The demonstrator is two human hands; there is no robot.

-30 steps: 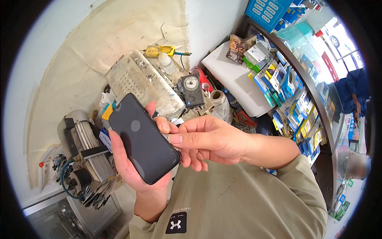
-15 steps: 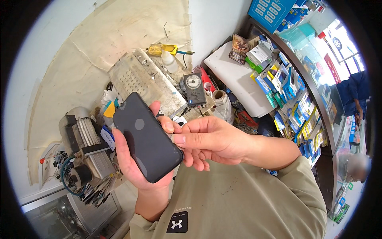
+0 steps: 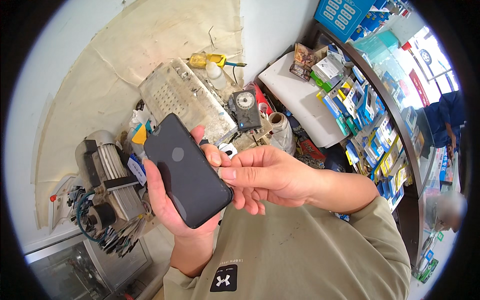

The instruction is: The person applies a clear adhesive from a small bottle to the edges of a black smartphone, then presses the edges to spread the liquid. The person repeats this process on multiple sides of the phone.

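A slim, round-cornered black phone [image 3: 187, 170], its face smooth and reflective, lay in the upturned left hand [image 3: 176, 217], held between thumb and fingers [image 3: 198, 133]. The right hand [image 3: 270, 175], reaching across, pinched narrowly beside its edge, on what I could not tell. Face up, it slanted lengthwise from upper left to lower right.

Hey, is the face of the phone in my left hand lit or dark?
Dark: the phone in your left hand shows a black face with a paler round patch, no icons. Whether it's powered, I cannot tell.
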